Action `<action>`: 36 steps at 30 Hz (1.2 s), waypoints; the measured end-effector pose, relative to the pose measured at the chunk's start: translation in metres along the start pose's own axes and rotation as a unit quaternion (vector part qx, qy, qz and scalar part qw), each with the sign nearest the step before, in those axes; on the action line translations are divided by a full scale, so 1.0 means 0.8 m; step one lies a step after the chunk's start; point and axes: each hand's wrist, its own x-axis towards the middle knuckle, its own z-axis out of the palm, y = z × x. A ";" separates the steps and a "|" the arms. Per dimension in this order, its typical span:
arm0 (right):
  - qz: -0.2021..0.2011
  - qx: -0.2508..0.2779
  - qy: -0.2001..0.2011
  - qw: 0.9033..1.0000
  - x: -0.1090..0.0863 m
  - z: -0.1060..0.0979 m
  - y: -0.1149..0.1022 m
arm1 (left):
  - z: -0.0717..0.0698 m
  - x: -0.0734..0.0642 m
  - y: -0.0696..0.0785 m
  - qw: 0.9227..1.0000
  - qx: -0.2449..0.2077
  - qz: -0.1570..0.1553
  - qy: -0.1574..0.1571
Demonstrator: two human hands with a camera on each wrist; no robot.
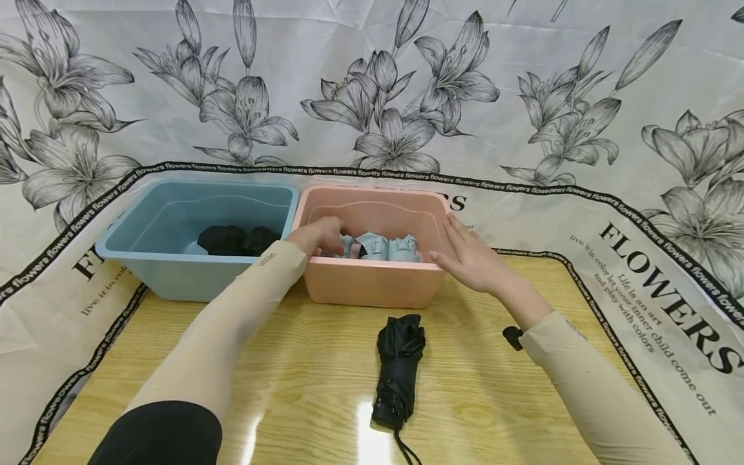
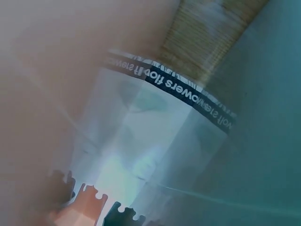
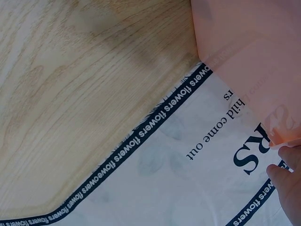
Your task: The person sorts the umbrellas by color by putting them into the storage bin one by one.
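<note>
A black folded umbrella (image 1: 399, 368) lies on the table in the head view, its wrist cord toward me. Behind it stands a pink bin (image 1: 374, 284) with light blue folded umbrellas (image 1: 376, 247) lying in it. My left hand (image 1: 320, 236) reaches over the bin's left front corner beside these umbrellas; its fingertips are hidden, so whether it grips one cannot be told. Along the right rim rests my right hand (image 1: 473, 258), fingers straight, thumb near the front corner. The right wrist view catches fingers (image 3: 284, 181) against the pink wall.
A blue bin (image 1: 168, 278) adjoins the pink one on the left, with black folded bundles (image 1: 232, 240) inside. Wood-patterned table (image 1: 290, 387) lies in front. A flower-printed cloth (image 1: 523, 97) hangs behind and spreads along the sides.
</note>
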 end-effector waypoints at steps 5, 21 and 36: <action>0.000 -0.001 0.000 1.000 -0.001 -0.001 -0.002 | -0.001 0.002 0.000 1.000 -0.017 0.021 0.000; 0.000 0.003 0.001 1.000 -0.001 0.001 -0.001 | -0.010 -0.029 0.016 0.968 -0.221 0.075 0.095; -0.002 0.002 0.009 1.000 -0.001 0.002 -0.001 | 0.008 -0.095 0.039 0.898 -0.334 0.187 0.218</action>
